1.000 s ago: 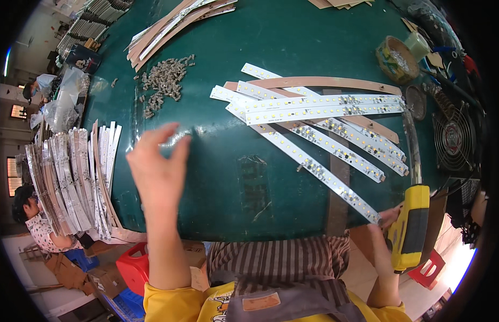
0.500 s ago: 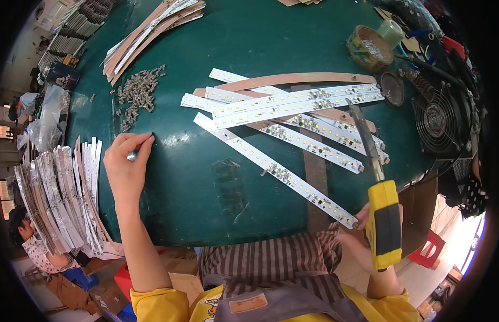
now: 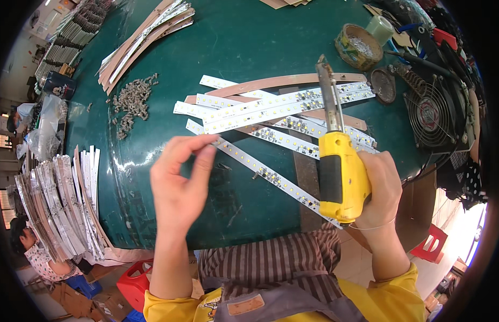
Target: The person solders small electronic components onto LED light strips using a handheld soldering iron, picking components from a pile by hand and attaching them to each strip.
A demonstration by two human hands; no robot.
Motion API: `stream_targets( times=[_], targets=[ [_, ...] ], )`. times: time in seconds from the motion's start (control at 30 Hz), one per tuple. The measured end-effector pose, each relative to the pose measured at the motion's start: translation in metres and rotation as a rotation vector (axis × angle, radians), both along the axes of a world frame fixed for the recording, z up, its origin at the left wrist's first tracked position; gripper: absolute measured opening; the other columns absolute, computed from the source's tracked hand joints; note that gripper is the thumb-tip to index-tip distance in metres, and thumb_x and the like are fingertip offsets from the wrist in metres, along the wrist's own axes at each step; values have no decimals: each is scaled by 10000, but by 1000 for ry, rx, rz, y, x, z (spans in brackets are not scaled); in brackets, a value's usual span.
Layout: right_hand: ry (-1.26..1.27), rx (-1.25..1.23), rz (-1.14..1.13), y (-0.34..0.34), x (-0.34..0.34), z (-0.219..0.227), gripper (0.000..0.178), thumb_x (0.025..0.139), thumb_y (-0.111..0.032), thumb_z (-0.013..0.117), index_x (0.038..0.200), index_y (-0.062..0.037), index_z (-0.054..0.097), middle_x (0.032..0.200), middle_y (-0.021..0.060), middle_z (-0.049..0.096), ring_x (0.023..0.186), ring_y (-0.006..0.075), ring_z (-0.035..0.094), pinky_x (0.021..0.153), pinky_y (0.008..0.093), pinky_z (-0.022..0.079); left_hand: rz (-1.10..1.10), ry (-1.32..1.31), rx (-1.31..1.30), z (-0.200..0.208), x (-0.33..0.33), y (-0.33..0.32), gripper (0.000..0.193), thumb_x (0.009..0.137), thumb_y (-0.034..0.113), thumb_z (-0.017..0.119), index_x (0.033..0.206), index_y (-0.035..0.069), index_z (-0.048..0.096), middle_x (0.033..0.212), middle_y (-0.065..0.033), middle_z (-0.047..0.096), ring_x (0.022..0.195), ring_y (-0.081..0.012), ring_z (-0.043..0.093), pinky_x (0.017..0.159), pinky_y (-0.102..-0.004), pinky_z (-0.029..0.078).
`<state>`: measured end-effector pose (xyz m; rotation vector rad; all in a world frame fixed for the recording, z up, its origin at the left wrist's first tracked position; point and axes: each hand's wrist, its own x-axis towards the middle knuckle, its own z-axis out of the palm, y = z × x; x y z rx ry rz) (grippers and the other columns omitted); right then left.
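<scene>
Over the near white LED strip [image 3: 244,157], my left hand [image 3: 179,185] has its thumb and forefinger pinched at the strip's far left end; whatever lies between the fingertips is too small to tell. My right hand [image 3: 381,185] grips a yellow and black soldering gun [image 3: 346,174], its metal barrel pointing away from me, raised above the strips. The gun covers the near right end of that strip. Beyond it, more LED strips [image 3: 281,107] lie crossed in a loose heap with brown-backed ones [image 3: 292,79]. Left of them is a pile of small metallic pieces [image 3: 132,104].
Bundled strips lie at the far left [image 3: 147,37], and another stack [image 3: 59,204] stands at the left edge. To the right are a round tin [image 3: 343,48] of small bits, a tape roll [image 3: 381,29] and a black fan [image 3: 435,115]. Another person [image 3: 37,249] sits at the left.
My left hand has moved right, from bare table to the near strip's far end. My right hand has come up and left with the soldering gun, off the strip's near end.
</scene>
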<state>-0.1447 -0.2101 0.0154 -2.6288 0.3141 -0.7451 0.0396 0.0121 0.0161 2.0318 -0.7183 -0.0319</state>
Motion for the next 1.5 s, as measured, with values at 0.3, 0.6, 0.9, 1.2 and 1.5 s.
stream_targets(
  times=[0.3, 0.6, 0.9, 1.2, 1.5],
  targets=[
    [52, 170, -6, -3, -28, 12, 407, 743, -128, 823, 1066, 11, 618, 839, 103, 613, 711, 209, 594, 680, 289, 477, 29, 304, -134, -8, -30, -36, 133, 827, 35, 745, 956, 4, 750, 851, -75, 748, 814, -129, 685, 808, -263, 494],
    [73, 358, -140, 6, -51, 2, 454, 722, -37, 839, 1109, 1, 604, 875, 63, 653, 716, 125, 635, 685, 232, 493, -60, -143, 197, -7, -37, -51, 135, 742, 19, 810, 860, 50, 753, 798, -26, 733, 716, -112, 668, 792, -279, 437],
    [55, 305, -102, 3, -55, -1, 476, 717, -60, 852, 1114, -2, 596, 893, 67, 647, 732, 135, 653, 684, 232, 496, -38, -128, 216, -11, -36, -49, 138, 724, 90, 835, 837, 116, 762, 713, 5, 677, 657, -151, 615, 769, -327, 351],
    [61, 294, -93, 3, -53, 1, 470, 719, -54, 850, 1110, -6, 594, 895, 75, 643, 741, 147, 659, 686, 238, 497, -97, -223, 223, -9, -34, -49, 142, 724, 93, 839, 826, 106, 742, 688, 6, 663, 627, -162, 605, 771, -329, 360],
    [44, 310, -96, 4, -54, 1, 460, 708, -45, 847, 1090, -5, 594, 874, 71, 638, 723, 142, 642, 678, 234, 487, -138, -304, 161, -13, -34, -50, 113, 756, 78, 820, 825, 73, 730, 631, -30, 617, 571, -201, 574, 787, -352, 436]
  ],
)
